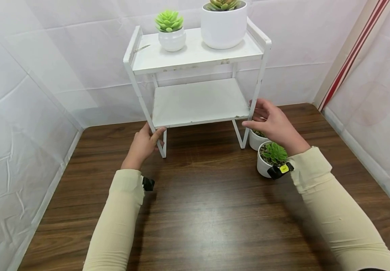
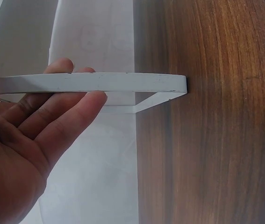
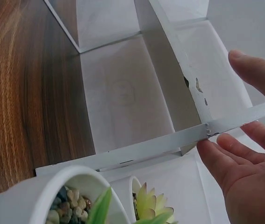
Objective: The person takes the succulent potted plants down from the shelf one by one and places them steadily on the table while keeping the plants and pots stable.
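A white two-tier shelf rack (image 1: 199, 101) stands on the wooden table. My left hand (image 1: 142, 146) grips its left side leg below the lower tier, thumb in front and fingers behind; the left wrist view shows those fingers (image 2: 60, 119) around the leg. On the right side, my right hand (image 1: 279, 126) has its thumb spread away, and its fingertips touch the outer face of the upright (image 3: 160, 142) near the lower tier. A small green succulent in a round white pot (image 1: 172, 40) and a larger potted succulent (image 1: 223, 30) sit on the top tier.
Two white potted succulents stand right of the rack below my right hand: a front one (image 1: 263, 165) and one (image 1: 256, 142) partly hidden behind it. White sheeting (image 1: 96, 56) hangs behind and beside the brown table (image 1: 195, 210). A red-striped strip (image 1: 354, 52) runs up the right corner.
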Demonstrator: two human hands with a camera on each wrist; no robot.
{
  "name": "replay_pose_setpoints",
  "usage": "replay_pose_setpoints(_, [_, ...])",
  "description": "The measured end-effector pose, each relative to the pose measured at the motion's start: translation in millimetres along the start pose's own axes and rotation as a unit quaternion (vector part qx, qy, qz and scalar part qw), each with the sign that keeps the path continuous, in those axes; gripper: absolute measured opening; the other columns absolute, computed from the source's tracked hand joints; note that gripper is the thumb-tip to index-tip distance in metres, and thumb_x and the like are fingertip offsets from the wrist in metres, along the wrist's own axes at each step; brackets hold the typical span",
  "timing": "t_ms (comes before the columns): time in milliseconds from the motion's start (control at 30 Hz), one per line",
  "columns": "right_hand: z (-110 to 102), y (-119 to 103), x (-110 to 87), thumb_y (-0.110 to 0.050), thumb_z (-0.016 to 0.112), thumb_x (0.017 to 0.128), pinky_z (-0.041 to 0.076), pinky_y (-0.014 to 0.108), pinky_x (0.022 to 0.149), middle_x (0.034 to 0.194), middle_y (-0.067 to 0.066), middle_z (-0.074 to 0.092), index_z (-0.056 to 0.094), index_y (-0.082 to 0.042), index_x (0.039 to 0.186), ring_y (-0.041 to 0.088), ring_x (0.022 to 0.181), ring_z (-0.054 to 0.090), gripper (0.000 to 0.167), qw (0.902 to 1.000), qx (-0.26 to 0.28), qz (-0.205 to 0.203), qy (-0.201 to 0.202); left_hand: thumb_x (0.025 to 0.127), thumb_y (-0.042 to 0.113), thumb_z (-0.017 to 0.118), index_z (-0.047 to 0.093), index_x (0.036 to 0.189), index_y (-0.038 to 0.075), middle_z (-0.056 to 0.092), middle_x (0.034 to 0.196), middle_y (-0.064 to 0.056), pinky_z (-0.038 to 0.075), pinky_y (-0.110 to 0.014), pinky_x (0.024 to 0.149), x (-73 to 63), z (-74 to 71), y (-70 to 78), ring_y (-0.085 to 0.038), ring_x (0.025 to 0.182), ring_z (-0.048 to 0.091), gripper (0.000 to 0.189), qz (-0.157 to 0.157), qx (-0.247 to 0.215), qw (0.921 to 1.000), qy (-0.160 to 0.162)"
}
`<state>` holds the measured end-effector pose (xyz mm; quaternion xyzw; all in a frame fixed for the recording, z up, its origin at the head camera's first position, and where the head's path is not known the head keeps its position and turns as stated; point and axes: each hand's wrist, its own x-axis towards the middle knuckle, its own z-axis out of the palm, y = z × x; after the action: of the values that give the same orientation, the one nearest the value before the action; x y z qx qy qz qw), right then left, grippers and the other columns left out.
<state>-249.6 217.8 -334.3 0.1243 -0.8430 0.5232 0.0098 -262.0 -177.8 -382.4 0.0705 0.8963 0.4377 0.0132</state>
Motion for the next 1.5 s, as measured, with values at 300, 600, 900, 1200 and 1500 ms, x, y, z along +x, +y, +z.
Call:
replay_pose_setpoints(300, [6.1, 0.3, 1.1, -0.032, 0.068, 0.091, 0.049, 0.043, 0.101, 0.14, 0.013, 0.053, 0.049, -0.008, 0.136, 0.028, 0.13, 0.053, 0.054, 0.9979, -0.06, -0.004, 0.024, 0.088, 0.071, 0.041, 0.045, 0.132, 0.016, 0.069, 0.098, -0.02, 0.058, -0.048, 0.076, 0.8, -0.1, -0.7, -0.03, 0.083, 0.068, 0.069, 0.008, 0.006, 0.9999, 0.004])
replay_pose_setpoints(600, [12.3, 2.7, 4.6, -0.027, 0.064, 0.094, 0.051, 0.04, 0.096, 0.13, 0.011, 0.063, 0.061, -0.007, 0.118, 0.025, 0.123, 0.059, 0.031, 0.9913, -0.105, -0.012, 0.078, 0.089, 0.07, 0.041, 0.044, 0.133, 0.016, 0.069, 0.098, -0.019, 0.059, -0.048, 0.076, 0.2, 0.7, -0.9, -0.028, 0.082, 0.068, 0.07, 0.006, 0.007, 0.9999, 0.004])
replay_pose_setpoints(900, [15.6, 1.5, 6.1, -0.024, 0.064, 0.095, 0.049, 0.041, 0.094, 0.119, 0.012, 0.067, 0.062, -0.008, 0.112, 0.026, 0.12, 0.06, 0.024, 0.9894, -0.103, -0.001, 0.102, 0.087, 0.073, 0.041, 0.043, 0.136, 0.019, 0.069, 0.098, -0.016, 0.059, -0.047, 0.075, 1.0, 1.2, -1.7, -0.025, 0.082, 0.068, 0.073, 0.005, 0.001, 0.9999, 0.011])
replay_pose_setpoints(1200, [20.4, 0.9, 7.1, -0.016, 0.066, 0.093, 0.048, 0.02, 0.082, 0.105, 0.008, 0.072, 0.065, -0.007, 0.106, 0.01, 0.098, 0.065, 0.015, 0.9902, -0.054, 0.017, 0.128, 0.086, 0.075, 0.04, 0.045, 0.133, 0.019, 0.069, 0.099, -0.018, 0.059, -0.047, 0.076, 0.3, 0.8, -1.2, -0.026, 0.082, 0.068, 0.073, -0.001, -0.004, 1.0, 0.007])
replay_pose_setpoints(1500, [20.5, 5.0, 10.2, -0.012, 0.067, 0.092, 0.051, 0.017, 0.085, 0.099, -0.003, 0.07, 0.067, -0.004, 0.102, 0.002, 0.096, 0.064, 0.012, 0.9889, 0.053, 0.025, 0.136, 0.085, 0.075, 0.041, 0.043, 0.136, 0.021, 0.069, 0.099, -0.017, 0.059, -0.047, 0.076, 1.2, 1.3, -2.4, -0.025, 0.083, 0.068, 0.074, -0.001, -0.008, 0.9999, 0.008])
